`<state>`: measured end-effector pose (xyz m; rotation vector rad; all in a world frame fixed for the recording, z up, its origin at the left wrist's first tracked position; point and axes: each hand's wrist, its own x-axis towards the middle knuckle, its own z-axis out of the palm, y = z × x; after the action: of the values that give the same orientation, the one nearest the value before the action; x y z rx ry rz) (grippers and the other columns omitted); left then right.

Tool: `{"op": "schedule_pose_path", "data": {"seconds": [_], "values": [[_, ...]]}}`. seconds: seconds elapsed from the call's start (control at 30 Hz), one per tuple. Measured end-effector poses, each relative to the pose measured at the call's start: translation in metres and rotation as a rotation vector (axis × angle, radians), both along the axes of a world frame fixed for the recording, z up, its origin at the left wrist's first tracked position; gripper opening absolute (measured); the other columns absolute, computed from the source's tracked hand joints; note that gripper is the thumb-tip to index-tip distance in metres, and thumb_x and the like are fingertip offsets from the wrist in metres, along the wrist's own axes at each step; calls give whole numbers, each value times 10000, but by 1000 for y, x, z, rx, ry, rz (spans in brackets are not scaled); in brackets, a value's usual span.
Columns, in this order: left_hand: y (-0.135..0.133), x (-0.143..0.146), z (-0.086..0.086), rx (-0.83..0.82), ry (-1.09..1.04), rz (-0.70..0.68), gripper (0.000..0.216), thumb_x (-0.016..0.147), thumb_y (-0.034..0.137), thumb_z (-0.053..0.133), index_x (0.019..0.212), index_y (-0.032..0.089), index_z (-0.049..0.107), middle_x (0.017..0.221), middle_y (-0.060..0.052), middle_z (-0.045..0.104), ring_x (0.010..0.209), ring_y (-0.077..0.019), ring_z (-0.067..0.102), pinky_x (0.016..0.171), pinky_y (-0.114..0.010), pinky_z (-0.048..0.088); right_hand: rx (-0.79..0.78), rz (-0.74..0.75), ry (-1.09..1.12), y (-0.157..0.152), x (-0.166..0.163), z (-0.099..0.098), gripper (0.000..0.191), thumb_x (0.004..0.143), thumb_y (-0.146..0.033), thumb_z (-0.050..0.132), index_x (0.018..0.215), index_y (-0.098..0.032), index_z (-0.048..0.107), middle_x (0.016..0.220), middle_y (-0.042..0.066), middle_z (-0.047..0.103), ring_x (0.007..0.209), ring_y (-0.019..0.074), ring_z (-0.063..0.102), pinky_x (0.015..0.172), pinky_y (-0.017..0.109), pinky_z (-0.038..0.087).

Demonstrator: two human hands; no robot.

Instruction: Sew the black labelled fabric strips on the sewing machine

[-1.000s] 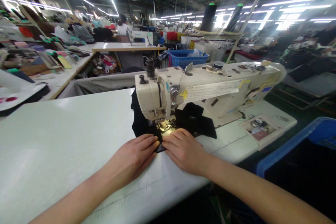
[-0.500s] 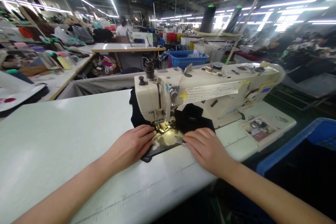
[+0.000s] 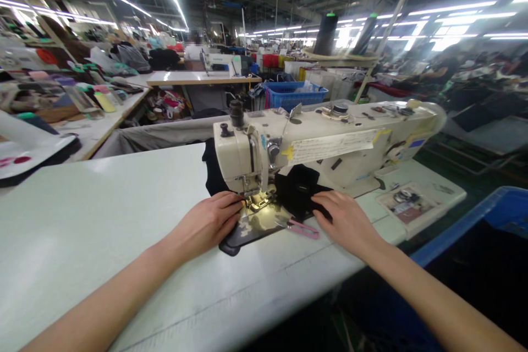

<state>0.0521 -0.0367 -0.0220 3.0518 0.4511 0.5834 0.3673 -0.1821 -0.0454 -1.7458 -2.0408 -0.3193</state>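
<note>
A cream sewing machine stands on a white table. Black fabric lies under its arm and behind the needle. My left hand rests beside the presser foot, fingers together, pressing down on the dark piece at the needle plate. My right hand lies flat, fingers stretched out, on the black fabric to the right of the needle. Pink thread snips lie on the table just left of my right hand.
A blue bin stands at the table's right end. A small card with parts lies on the table's right side. Behind are other work tables, a blue basket, thread cones and piles of goods on the left.
My right hand has slid right, away from the needle onto the black fabric, uncovering the lit plate and the pink snips. My left hand stayed beside the presser foot.
</note>
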Motion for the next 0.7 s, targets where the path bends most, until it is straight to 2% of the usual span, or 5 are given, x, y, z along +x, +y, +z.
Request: {"op": "schedule_pose_path", "data": {"seconds": [0.17, 0.27, 0.47, 0.7], "values": [[2, 0, -2, 14, -12, -15, 335, 1039, 231, 401, 1153, 121, 696, 1165, -129, 691, 1098, -241, 643, 945, -373, 584, -35, 78, -42, 0, 2, 1, 216, 947, -294, 644, 1110, -164, 699, 1119, 106, 741, 1003, 283, 688, 854, 454, 562], [3, 0, -2, 13, -31, -21, 332, 1037, 227, 403, 1141, 122, 700, 1147, -127, 697, 1087, -237, 645, 941, -367, 586, -27, 107, -65, 0, 3, 2, 174, 968, -233, 595, 1074, -156, 709, 1085, 113, 746, 965, 271, 693, 827, 433, 571], [2, 0, -2, 15, -24, -1, 350, 1040, 234, 383, 1146, 136, 701, 1162, -124, 698, 1076, -232, 646, 940, -373, 586, 25, 103, -58, 1, 0, -2, 230, 992, -182, 493, 1067, -148, 708, 1037, 120, 742, 953, 267, 686, 832, 425, 575], [1, 0, -12, 14, -47, 79, 349, 1047, 261, 388, 1201, 152, 682, 1203, -121, 685, 1112, -242, 638, 953, -402, 584, 88, 80, -14, 0, -3, -9, 214, 989, -208, 510, 1071, -137, 695, 1036, 128, 730, 938, 270, 678, 826, 440, 574]]}}
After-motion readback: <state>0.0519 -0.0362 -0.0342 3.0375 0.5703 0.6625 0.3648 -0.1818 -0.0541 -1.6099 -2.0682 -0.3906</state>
